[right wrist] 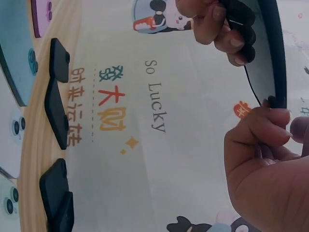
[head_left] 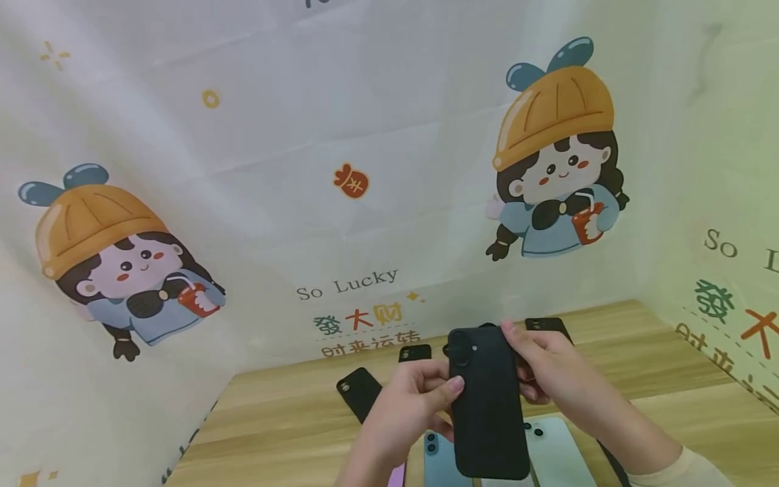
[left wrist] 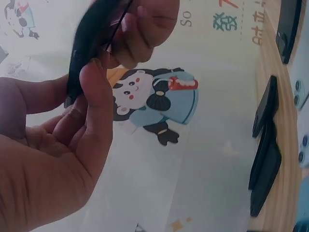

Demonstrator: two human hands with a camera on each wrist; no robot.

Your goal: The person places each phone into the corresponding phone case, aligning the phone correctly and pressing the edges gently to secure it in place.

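Both hands hold a black phone case (head_left: 489, 412) upright above the table in the head view, its camera corner at the upper left. At the left edge, just below that corner, my left hand (head_left: 418, 399) pinches it between thumb and fingers. My right hand (head_left: 556, 368) grips the upper right edge, thumb near the top corner. In the right wrist view, a glossy dark surface (right wrist: 263, 63) with a thin black rim shows on the case's other side; whether a phone sits fully inside I cannot tell.
On the wooden table (head_left: 274, 419) lie a blue phone (head_left: 439, 463), a pale mint phone (head_left: 562, 452) and a purple one (head_left: 397, 477). Behind them are black cases, one at the left (head_left: 359, 392) and another at the right (head_left: 550, 327). Printed cloth (head_left: 426, 223) hangs around the table.
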